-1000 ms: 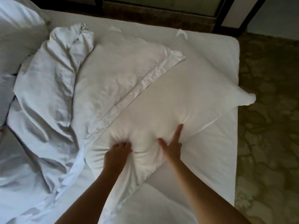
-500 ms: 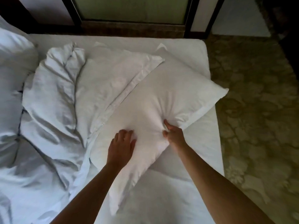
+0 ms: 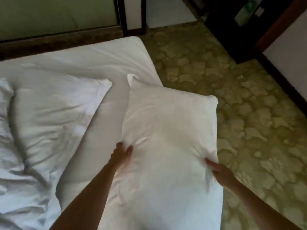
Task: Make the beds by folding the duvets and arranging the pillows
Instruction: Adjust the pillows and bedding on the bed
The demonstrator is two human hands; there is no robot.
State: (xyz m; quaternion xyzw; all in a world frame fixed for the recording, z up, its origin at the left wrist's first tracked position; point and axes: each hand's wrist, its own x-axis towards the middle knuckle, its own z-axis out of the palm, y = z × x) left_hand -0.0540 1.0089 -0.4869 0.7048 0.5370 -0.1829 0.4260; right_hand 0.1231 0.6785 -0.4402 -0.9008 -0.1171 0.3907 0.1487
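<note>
A plump white pillow (image 3: 171, 123) is lifted off the bed, hanging partly over the bed's right edge and the floor. My left hand (image 3: 122, 154) grips its left side, fingers dug into the fabric. At its right edge my right hand (image 3: 217, 170) holds it, fingers curled round the edge. A second white pillow (image 3: 54, 112) lies flat on the mattress (image 3: 99, 58) to the left. The crumpled white duvet (image 3: 15, 185) is bunched at the far left.
A patterned greenish floor (image 3: 249, 130) runs along the bed's right side. Dark wooden furniture (image 3: 232, 27) stands at the back right, and a dark-framed window or door (image 3: 123, 15) runs behind the bed.
Both hands have lifted the pillow off the other pillow and swung it to the right, over the bed's edge. My right hand has shifted to the pillow's right edge. The view has turned right.
</note>
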